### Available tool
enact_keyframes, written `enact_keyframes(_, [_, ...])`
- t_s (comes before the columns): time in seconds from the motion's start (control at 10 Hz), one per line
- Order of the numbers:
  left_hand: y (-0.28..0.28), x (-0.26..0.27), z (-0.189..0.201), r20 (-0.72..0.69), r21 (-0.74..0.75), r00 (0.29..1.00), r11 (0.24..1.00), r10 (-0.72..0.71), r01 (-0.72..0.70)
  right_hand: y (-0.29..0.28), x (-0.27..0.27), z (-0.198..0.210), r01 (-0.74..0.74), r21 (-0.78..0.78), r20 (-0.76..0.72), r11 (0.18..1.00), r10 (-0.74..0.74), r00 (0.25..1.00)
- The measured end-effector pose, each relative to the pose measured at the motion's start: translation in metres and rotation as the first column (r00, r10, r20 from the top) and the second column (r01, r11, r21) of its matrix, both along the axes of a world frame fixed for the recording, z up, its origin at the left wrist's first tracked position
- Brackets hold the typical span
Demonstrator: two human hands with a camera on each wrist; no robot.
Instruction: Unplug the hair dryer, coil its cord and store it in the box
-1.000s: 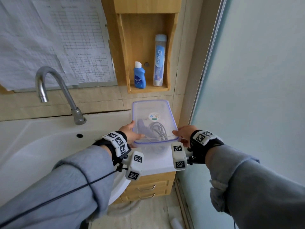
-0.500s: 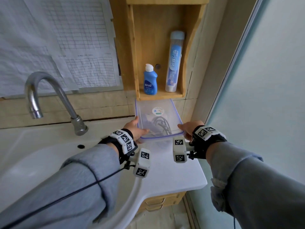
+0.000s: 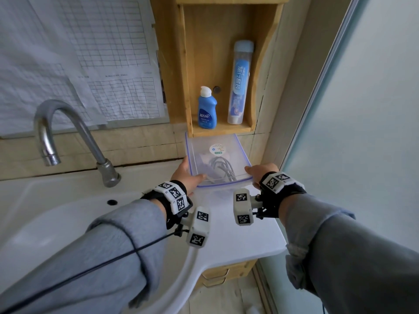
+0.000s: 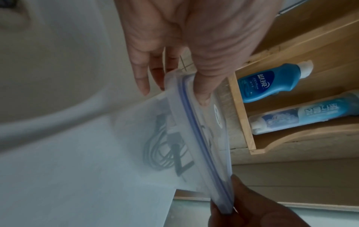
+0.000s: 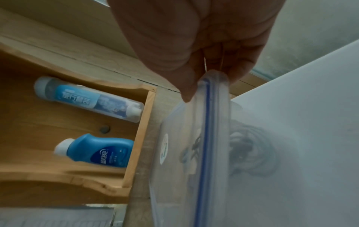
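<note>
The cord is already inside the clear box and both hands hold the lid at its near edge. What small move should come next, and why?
Probably lower the lid flat onto the box and press its rim down. The lid stands tilted, its near edge held by the left hand and the right hand, and the coiled cord already lies inside, so only closing seems left.

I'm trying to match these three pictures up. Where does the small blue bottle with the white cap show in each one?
Head view: blue bottle stands upright on the wooden shelf, upper centre, left of the tall tube.
Left wrist view: blue bottle lies sideways at the right edge, above the tube.
Right wrist view: blue bottle lies sideways at lower left, below the tube.
Shared landmark: the tall tube beside it.
</note>
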State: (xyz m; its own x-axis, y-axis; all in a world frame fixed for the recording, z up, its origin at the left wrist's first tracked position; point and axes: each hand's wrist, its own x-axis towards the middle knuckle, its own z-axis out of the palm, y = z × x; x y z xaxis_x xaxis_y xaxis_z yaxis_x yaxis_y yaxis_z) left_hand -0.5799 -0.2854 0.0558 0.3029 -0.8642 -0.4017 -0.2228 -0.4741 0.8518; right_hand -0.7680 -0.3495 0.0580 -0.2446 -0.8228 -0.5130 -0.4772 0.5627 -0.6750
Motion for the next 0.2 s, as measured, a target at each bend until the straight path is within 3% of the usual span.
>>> enact_keyframes(0.1, [0.003, 0.004, 0.000, 0.071, 0.042, 0.997, 0.999, 0.007, -0.010, 0.008, -0.002, 0.000, 0.021, -0.031, 0.076, 0.999, -0.018, 0.997])
enact_keyframes(0.2, [0.008, 0.010, 0.004, 0.130, 0.010, 0.987, 0.996, 0.090, -0.092, 0.020, -0.008, 0.010, 0.016, -0.066, 0.061, 0.998, -0.012, 0.998])
